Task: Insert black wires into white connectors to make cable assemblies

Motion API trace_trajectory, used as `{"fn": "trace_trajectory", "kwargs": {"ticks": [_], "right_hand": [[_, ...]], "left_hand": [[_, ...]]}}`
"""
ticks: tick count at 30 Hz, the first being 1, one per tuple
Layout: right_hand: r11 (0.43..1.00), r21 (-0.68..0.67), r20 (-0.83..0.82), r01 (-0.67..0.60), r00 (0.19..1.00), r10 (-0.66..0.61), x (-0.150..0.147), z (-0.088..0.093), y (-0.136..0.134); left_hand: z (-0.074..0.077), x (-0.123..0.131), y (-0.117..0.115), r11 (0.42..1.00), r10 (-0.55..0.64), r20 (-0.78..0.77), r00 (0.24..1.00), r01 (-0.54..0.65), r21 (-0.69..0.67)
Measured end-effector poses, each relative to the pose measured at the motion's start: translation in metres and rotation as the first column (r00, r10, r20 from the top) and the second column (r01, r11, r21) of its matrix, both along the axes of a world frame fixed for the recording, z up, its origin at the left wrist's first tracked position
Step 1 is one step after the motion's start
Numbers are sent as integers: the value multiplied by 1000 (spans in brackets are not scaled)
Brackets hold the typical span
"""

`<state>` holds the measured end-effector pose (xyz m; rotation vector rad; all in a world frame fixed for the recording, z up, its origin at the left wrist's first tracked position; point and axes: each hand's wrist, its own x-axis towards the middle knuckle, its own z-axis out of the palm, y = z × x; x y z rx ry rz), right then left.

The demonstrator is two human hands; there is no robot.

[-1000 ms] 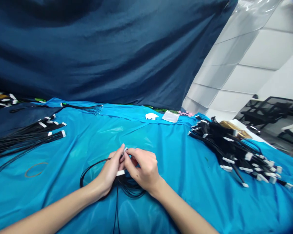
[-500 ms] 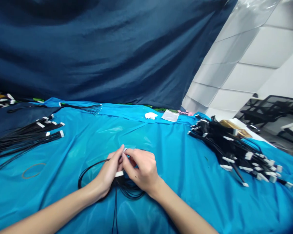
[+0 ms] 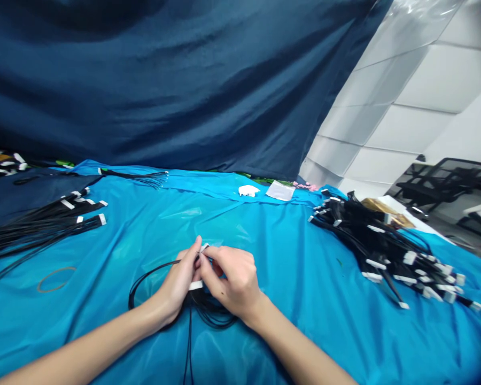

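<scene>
Meeting at the fingertips over a glossy bright-blue cloth (image 3: 124,246), the bare left hand (image 3: 180,280) and bare right hand (image 3: 234,278) work close together near the lower middle of the view. The right hand has its thumb and bent forefinger drawn into a narrow pinch at a small white plastic connector (image 3: 204,247), which shows at the very tips. The left hand, thumb pointing up, is closed around thin black wires (image 3: 135,286), which curve out in a loop on its left; how its inner fingers grip is hidden. Just below the fingertips, between the palms, sits a wider white plastic connector (image 3: 196,285), with a coiled bundle of black wires (image 3: 214,316) beneath the right hand and two loose strands running toward the near edge. A thin tan ring-shaped band (image 3: 48,291) lies on the cloth at left, near a pile of long black cables with white ends (image 3: 28,230). Well apart on the right rests a thick heap of black cables with white connectors (image 3: 369,235). Farther back lie a crumpled white scrap (image 3: 248,191) and, beside it, a flat translucent packet (image 3: 280,190), below a dark-blue fabric curtain (image 3: 164,91).
</scene>
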<state>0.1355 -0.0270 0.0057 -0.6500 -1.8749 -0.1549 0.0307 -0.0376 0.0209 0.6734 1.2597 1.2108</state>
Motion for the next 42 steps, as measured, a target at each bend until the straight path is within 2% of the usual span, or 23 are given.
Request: {"fn": "trace_trajectory", "kwargs": {"ticks": [10, 19, 26, 35, 42], "right_hand": [[1000, -10, -2, 10, 1000, -11, 2, 0, 2], [1000, 25, 19, 19, 1000, -20, -1, 0, 0], [999, 9, 8, 33, 999, -33, 2, -1, 3], [999, 26, 17, 38, 999, -39, 0, 3, 0], [999, 18, 16, 41, 999, -42, 1, 2, 1]], "left_hand": [[2, 1, 0, 999, -9, -27, 1000, 10, 39], [-9, -3, 1, 996, -49, -82, 995, 55, 72], [-4, 0, 1, 998, -45, -44, 998, 48, 49], [-10, -4, 5, 998, -41, -96, 995, 45, 40], [-4, -2, 4, 999, -24, -69, 997, 27, 34]]}}
